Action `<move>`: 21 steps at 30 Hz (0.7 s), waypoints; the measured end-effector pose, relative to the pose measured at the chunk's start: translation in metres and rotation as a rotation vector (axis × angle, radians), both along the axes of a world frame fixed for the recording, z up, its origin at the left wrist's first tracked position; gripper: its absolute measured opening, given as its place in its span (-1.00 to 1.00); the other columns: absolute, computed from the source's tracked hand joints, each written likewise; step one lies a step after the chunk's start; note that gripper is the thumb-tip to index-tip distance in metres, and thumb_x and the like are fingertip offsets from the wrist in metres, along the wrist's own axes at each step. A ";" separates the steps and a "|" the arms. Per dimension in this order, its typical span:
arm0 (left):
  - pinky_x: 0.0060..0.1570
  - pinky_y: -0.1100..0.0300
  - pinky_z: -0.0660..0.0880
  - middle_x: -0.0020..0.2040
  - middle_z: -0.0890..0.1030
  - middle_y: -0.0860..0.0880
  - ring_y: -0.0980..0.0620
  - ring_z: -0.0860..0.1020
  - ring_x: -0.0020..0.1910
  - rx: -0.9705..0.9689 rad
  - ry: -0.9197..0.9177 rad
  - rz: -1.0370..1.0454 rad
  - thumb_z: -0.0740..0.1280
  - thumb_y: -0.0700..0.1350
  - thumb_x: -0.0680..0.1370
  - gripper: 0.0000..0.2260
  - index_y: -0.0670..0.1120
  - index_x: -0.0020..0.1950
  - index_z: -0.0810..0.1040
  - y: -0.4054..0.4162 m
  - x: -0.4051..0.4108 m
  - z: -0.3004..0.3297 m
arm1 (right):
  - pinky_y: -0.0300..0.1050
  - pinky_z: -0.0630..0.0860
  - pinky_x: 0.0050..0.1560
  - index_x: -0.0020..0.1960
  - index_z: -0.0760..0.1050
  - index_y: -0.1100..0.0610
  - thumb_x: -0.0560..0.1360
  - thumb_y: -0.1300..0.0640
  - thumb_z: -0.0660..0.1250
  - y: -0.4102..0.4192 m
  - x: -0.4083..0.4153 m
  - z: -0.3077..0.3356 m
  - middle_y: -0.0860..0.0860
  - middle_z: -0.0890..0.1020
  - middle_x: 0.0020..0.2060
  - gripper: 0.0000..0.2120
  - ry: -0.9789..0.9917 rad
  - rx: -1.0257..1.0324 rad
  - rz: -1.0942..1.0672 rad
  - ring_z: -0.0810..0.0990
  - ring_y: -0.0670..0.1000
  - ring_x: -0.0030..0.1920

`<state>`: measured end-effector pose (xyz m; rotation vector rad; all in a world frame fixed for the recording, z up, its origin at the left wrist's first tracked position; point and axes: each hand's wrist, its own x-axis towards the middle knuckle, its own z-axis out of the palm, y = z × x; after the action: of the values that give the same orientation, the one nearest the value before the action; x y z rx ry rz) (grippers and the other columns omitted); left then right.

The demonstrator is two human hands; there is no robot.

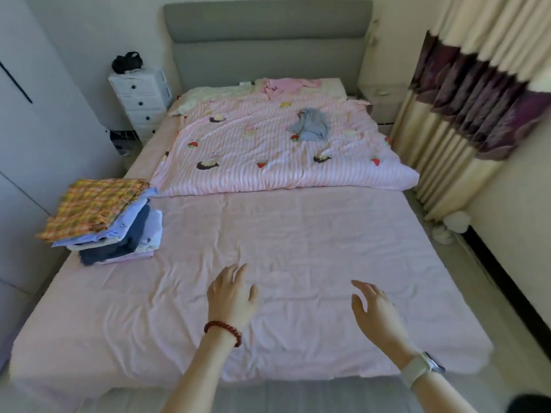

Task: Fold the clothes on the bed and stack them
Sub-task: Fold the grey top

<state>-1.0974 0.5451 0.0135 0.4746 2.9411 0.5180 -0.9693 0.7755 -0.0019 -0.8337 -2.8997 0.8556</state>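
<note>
1. The bed [268, 234] lay mostly bare; folded clothes sat stacked [101, 222] at its left edge.
2. Left hand [231, 296] and right hand [374, 308] hovered empty, fingers relaxed; probably freed to fetch the crumpled grey garment [311, 126] on the duvet [268, 153].

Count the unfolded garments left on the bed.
2 visible: a crumpled grey garment on the striped quilt, right of centre, and a pink garment by the pillows at the headboard. Others could be hidden under the quilt.
</note>
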 end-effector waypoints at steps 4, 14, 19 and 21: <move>0.39 0.15 0.15 0.45 0.26 0.04 0.07 0.19 0.44 0.016 0.006 -0.077 0.14 0.02 0.59 -0.57 -0.01 0.46 0.23 0.112 0.035 -0.005 | -0.05 0.32 0.31 0.40 0.32 0.10 0.59 0.10 0.14 0.097 0.046 0.004 0.02 0.43 0.33 -0.62 0.005 -0.007 -0.032 0.40 0.05 0.33; 0.37 0.16 0.17 0.44 0.27 0.05 0.07 0.21 0.43 0.047 -0.014 -0.329 0.15 0.03 0.59 -0.55 0.00 0.47 0.21 0.335 0.093 -0.008 | -0.10 0.23 0.36 0.43 0.28 0.02 0.60 0.05 0.07 0.277 0.134 0.003 -0.07 0.39 0.36 -0.60 -0.079 0.068 -0.194 0.32 0.00 0.37; 0.36 0.17 0.16 0.43 0.28 0.04 0.07 0.21 0.43 0.051 0.000 -0.431 0.16 0.03 0.59 -0.55 0.00 0.47 0.21 0.436 0.090 -0.010 | -0.11 0.28 0.28 0.34 0.35 0.05 0.58 0.11 0.04 0.348 0.138 -0.001 -0.05 0.45 0.27 -0.64 -0.096 0.078 -0.248 0.36 0.05 0.33; 0.35 0.15 0.16 0.43 0.29 0.03 0.05 0.21 0.43 0.058 0.004 -0.453 0.16 0.03 0.59 -0.54 -0.01 0.47 0.21 0.477 0.085 -0.013 | -0.13 0.31 0.15 0.16 0.42 0.07 0.56 0.14 0.03 0.382 0.136 -0.002 -0.05 0.50 0.10 -0.74 -0.100 0.101 -0.245 0.42 0.08 0.24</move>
<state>-1.0120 1.0221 0.0001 1.1088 2.6937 0.5382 -0.8338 1.1578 -0.0038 -1.2208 -2.8117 0.6589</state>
